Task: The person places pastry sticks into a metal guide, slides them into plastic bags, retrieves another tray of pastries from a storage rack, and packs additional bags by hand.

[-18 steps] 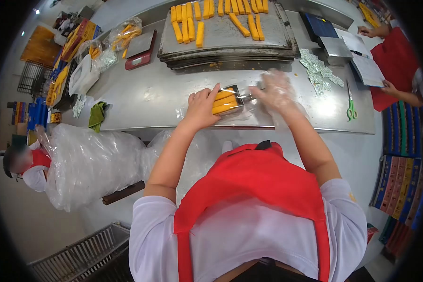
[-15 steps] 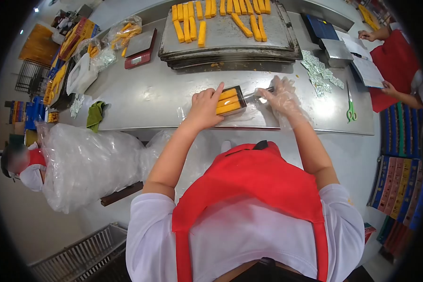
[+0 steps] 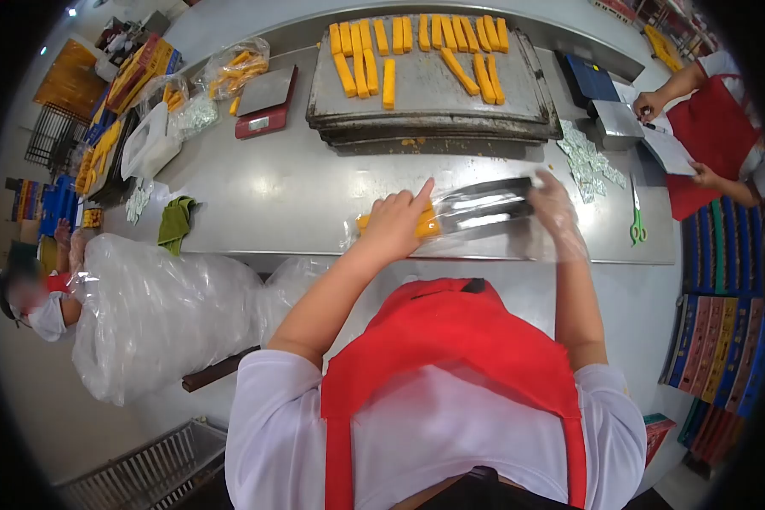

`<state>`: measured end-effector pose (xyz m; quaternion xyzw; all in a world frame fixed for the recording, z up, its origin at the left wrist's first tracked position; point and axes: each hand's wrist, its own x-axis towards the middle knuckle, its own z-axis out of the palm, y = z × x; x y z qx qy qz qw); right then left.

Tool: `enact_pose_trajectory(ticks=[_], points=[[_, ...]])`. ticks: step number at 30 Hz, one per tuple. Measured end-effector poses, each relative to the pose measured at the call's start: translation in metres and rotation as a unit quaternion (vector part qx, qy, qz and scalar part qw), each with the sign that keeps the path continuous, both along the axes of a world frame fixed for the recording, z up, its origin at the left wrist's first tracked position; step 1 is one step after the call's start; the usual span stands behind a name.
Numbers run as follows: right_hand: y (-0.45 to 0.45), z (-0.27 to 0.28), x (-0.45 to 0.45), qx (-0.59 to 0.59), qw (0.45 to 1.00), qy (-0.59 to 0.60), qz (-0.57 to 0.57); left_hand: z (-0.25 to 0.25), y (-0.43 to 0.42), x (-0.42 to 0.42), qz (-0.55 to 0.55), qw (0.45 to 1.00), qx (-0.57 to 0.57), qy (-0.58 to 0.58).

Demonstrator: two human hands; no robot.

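Observation:
My left hand [image 3: 393,223] lies over several yellow sticks [image 3: 428,223] in a clear plastic bag [image 3: 349,228], gripping them through the film, its index finger stretched out. To the right, a dark, open-topped trough [image 3: 490,201] with shiny sides stands apart from the sticks, blurred by motion. My right hand [image 3: 554,206], in a clear plastic glove, is closed at the trough's right end, where the handle is hidden. More yellow sticks [image 3: 388,83] lie on the stacked metal baking trays [image 3: 518,119] beyond my hands.
A red scale [image 3: 265,123] and bagged sticks [image 3: 238,68] are at the left. A green cloth [image 3: 175,223] lies near the front edge. Small packets [image 3: 580,161] and green-handled scissors [image 3: 637,231] lie right. A co-worker [image 3: 714,119] in a red apron holds papers at the far right.
My right hand has drawn the dark trough rightward, off the yellow sticks. The sticks stay under my left hand in the bag. The co-worker's hand has shifted over the papers.

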<state>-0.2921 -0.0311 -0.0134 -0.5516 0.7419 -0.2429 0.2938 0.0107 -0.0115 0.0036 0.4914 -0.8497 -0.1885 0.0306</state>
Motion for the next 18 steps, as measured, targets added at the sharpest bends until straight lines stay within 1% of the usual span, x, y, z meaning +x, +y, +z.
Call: enact_pose_trajectory(ticks=[1,3,5,6,7,9,10,11,12,13,14,15,16,18], points=[[0.0,-0.015,-0.021,-0.025,0.998,0.06,0.007,0.003,0.001,0.01,0.001,1.0,-0.006,0.003],[0.011,-0.023,-0.043,-0.013,0.998,0.045,-0.031,0.008,0.004,0.037,0.038,0.999,-0.013,0.006],[0.018,-0.022,-0.035,-0.02,0.998,0.038,-0.048,0.018,0.0,0.071,0.075,0.997,-0.003,0.032],[0.02,-0.019,-0.027,-0.022,0.997,0.027,-0.063,0.021,-0.005,0.089,0.107,0.994,-0.009,0.02],[0.02,-0.005,-0.009,-0.008,0.998,0.022,-0.051,0.025,-0.011,0.109,0.139,0.99,-0.016,0.01],[0.014,0.029,0.024,-0.013,0.988,0.155,-0.02,0.035,-0.024,0.148,0.206,0.978,-0.037,0.007],[0.007,0.017,0.024,-0.164,0.961,0.224,-0.013,0.03,-0.035,0.172,0.233,0.971,-0.047,-0.019],[-0.006,0.04,0.039,-0.161,0.974,0.16,0.004,0.022,-0.046,0.195,0.259,0.963,-0.054,-0.046],[-0.022,0.063,0.063,-0.156,0.983,0.094,0.02,0.015,-0.056,0.213,0.257,0.964,-0.057,-0.043],[-0.04,0.061,0.081,-0.21,0.973,0.079,0.046,0.007,-0.066,0.228,0.289,0.953,-0.044,-0.073],[-0.056,0.079,0.112,-0.158,0.984,0.023,0.074,0.002,-0.074,0.237,0.321,0.941,-0.031,-0.102],[-0.065,0.102,0.145,-0.1,0.99,0.051,0.088,0.0,-0.08,0.242,0.319,0.942,-0.029,-0.097],[-0.081,0.1,0.17,-0.077,0.987,0.08,0.116,-0.001,-0.086,0.247,0.34,0.937,-0.016,-0.083],[-0.12,0.087,0.217,-0.071,0.974,0.143,0.163,0.0,-0.087,0.247,0.363,0.93,-0.001,-0.065]])
